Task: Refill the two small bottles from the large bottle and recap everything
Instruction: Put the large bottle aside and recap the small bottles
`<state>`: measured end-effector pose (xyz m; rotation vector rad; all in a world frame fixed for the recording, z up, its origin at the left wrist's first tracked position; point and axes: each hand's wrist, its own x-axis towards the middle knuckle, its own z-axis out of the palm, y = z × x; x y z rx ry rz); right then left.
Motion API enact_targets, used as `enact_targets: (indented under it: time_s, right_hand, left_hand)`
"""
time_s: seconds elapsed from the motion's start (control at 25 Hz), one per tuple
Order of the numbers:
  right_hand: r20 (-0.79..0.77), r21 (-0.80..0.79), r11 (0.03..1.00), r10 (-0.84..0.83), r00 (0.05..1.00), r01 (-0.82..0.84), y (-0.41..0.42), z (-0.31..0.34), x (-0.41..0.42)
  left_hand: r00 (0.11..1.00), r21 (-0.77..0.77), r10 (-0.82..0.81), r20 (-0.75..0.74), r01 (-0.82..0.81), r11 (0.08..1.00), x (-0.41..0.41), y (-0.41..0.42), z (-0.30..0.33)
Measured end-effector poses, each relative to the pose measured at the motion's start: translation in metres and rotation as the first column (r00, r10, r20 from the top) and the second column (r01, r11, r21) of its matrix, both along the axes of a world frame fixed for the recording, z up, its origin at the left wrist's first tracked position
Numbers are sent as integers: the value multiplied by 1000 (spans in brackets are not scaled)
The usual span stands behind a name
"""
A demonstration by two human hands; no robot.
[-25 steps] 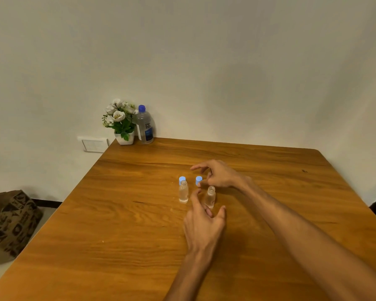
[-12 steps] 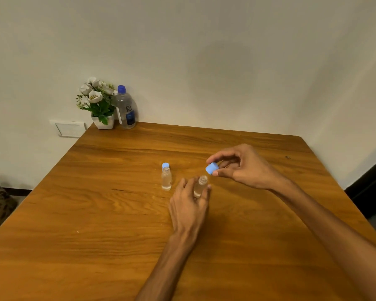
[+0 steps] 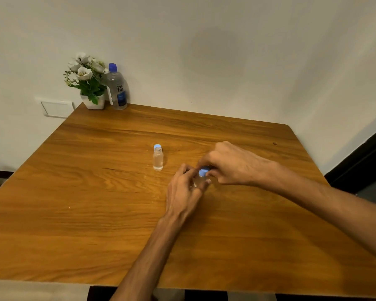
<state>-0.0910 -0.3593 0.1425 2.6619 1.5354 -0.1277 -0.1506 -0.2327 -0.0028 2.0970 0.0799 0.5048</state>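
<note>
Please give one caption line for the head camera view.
Right hand sets blue cap on small bottle held by left hand.

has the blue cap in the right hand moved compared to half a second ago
Yes. The blue cap, pinched by the right hand, has come down onto the small bottle held by the left hand; earlier it hovered above and to the right of that bottle's open neck.

Two bare forearms are showing in the lower half of the frame, with no sleeves, watch, bracelet or rings appearing on them. The left hand (image 3: 183, 190) is showing knuckles and faint tendon lines near the centre. The right hand (image 3: 232, 164) is showing raised veins and short nails at centre right.
</note>
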Motion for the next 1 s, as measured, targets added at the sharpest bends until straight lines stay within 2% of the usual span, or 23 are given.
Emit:
enact_targets:
  time_s: [0.08, 0.2, 0.36, 0.48, 0.56, 0.64, 0.72, 0.8, 0.88, 1.0]
  right_hand:
    - [42, -73, 997, 5, 999, -2, 8, 3, 7]
    - [53, -73, 995, -62, 997, 66, 12, 6, 14]
    - [205, -155, 983, -66, 976, 99, 14, 2, 11]
    - [202, -101, 992, -48, 978, 69, 6, 10, 10]
    - [162, -221, 975, 41, 986, -5, 4, 14, 6]
    - [206, -296, 955, 68, 976, -4, 7, 12, 1]
    - [262, -247, 968, 18, 965, 49, 9, 10, 2]
    - [227, -189, 980, -14, 974, 58, 7, 7, 1]
    - [201, -210, 978, 27, 979, 16, 8, 3, 1]
    - [267, -195, 978, -23, 963, 77, 10, 3, 0]
  left_hand:
    - [999, -42, -44, -13, 43, 998, 0, 2, -1]
    - [997, -89, -71, -7, 70, 994, 2, 4, -4]
    - [996, -113, -80, -31, 77, 991, 0, 4, -6]
    - [997, -111, -79, 15, 80, 991, 0, 4, -5]
    - [995, -61, -97, 14, 98, 993, 2, 5, -6]
    - [995, -52, -96, -13, 95, 994, 3, 5, -7]
    - [997, -90, -83, 0, 83, 993, 2, 5, -8]
    - [995, -100, -91, 33, 94, 990, 0, 3, -6]
    - [994, -73, -101, 40, 104, 992, 0, 5, -4]
    - [997, -74, -81, -6, 80, 994, 0, 4, -5]
